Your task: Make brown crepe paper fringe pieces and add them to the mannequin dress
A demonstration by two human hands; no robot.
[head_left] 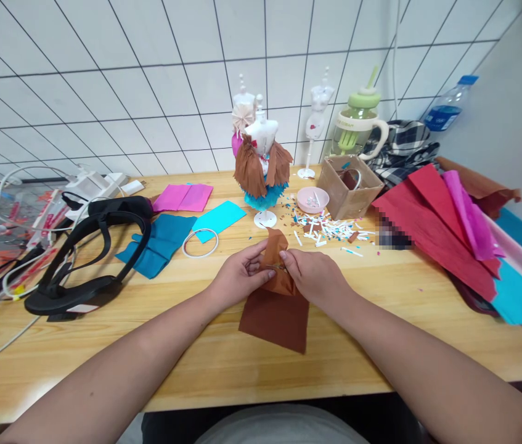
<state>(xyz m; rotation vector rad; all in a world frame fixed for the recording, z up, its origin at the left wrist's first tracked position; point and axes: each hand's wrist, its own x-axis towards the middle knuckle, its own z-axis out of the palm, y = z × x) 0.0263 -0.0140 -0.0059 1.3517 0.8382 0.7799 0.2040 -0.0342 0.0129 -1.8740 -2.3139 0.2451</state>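
Observation:
In front of me a piece of brown crepe paper (275, 246) is gathered between my two hands. My left hand (237, 276) pinches its left side between thumb and fingers. My right hand (318, 274) grips the right side, thumb on top. A thin, light-coloured line crosses the paper between the thumbs; what it is I cannot make out. Under the hands, a darker brown paper sheet (277, 320) lies flat on the table. Just beyond stands a small white dress form (261, 137) with brown paper pieces at its shoulders and a blue paper skirt.
White paper scraps (334, 228) spread beside a pink bowl (313, 200) and a cardboard box (350, 188). A ring of white tape (200, 243), blue paper (221, 221) and a black headset (94, 259) lie left. Coloured paper sheets (440, 228) pile up right, near a green-lidded cup (357, 126).

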